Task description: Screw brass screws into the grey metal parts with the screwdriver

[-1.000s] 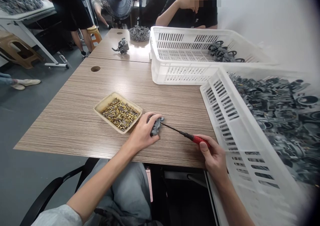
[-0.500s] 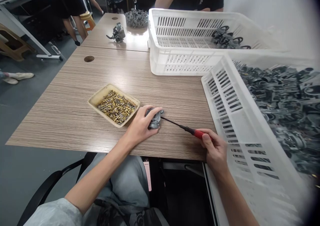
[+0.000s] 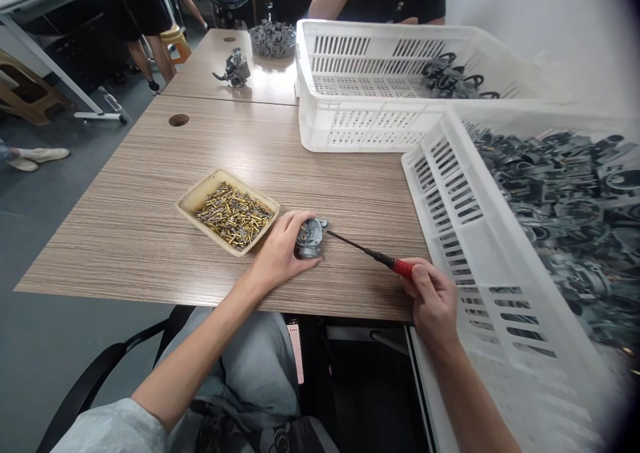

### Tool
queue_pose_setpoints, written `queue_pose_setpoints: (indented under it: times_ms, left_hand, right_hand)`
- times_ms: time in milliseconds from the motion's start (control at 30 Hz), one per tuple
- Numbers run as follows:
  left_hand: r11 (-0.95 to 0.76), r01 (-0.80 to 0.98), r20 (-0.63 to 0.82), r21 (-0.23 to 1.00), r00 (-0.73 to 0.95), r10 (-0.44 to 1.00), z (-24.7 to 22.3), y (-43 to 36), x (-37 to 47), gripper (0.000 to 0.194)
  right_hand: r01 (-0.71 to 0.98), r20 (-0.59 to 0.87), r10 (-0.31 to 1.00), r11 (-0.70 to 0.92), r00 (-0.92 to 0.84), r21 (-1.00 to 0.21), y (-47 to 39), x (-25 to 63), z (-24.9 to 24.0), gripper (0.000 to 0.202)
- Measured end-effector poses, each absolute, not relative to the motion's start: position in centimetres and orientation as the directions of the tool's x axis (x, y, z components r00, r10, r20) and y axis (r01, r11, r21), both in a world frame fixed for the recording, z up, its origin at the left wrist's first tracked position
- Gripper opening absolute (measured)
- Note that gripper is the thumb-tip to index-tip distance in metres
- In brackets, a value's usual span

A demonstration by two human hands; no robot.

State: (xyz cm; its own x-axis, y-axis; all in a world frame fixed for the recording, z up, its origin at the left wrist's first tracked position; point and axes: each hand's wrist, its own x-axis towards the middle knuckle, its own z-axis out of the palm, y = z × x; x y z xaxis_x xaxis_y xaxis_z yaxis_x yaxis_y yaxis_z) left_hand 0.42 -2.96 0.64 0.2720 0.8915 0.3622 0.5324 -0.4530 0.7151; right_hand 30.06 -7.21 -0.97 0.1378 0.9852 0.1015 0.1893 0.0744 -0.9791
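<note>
My left hand [image 3: 280,256] pins the grey part [image 3: 310,237], right hand [image 3: 433,299] grips the screwdriver [image 3: 373,256]; a slanted tip could slip off.

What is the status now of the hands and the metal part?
Left hand holds metal part on table. Right hand grips screwdriver, tip at part. Screw tray beside, not blocking.

A small assembly workshop: white crates [image 3: 380,116] of grey metal parts [image 3: 560,186] on wooden worktables [image 3: 150,193]
</note>
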Motion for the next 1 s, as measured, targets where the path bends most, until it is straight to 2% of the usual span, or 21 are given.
queue_pose_setpoints:
  times_ms: [433, 767, 1000]
  left_hand:
    - [-0.434, 0.534, 0.307, 0.726, 0.314, 0.899, 0.93, -3.27, 0.49, 0.076]
    - [-0.486, 0.521, 0.363, 0.701, 0.326, 0.873, 0.78, -3.14, 0.53, 0.085]
    - [-0.526, 0.545, 0.416, 0.653, 0.321, 0.85, 0.44, -2.94, 0.45, 0.086]
  right_hand:
    - [0.125, 0.074, 0.99, 0.059, 0.124, -0.99, -7.42, 30.22, -0.83, 0.029]
    - [0.142, 0.067, 0.989, 0.047, 0.135, -0.989, -7.42, 30.43, -1.22, 0.029]
    - [0.23, 0.1, 0.993, 0.083, 0.066, -0.97, -7.42, 30.28, -0.65, 0.027]
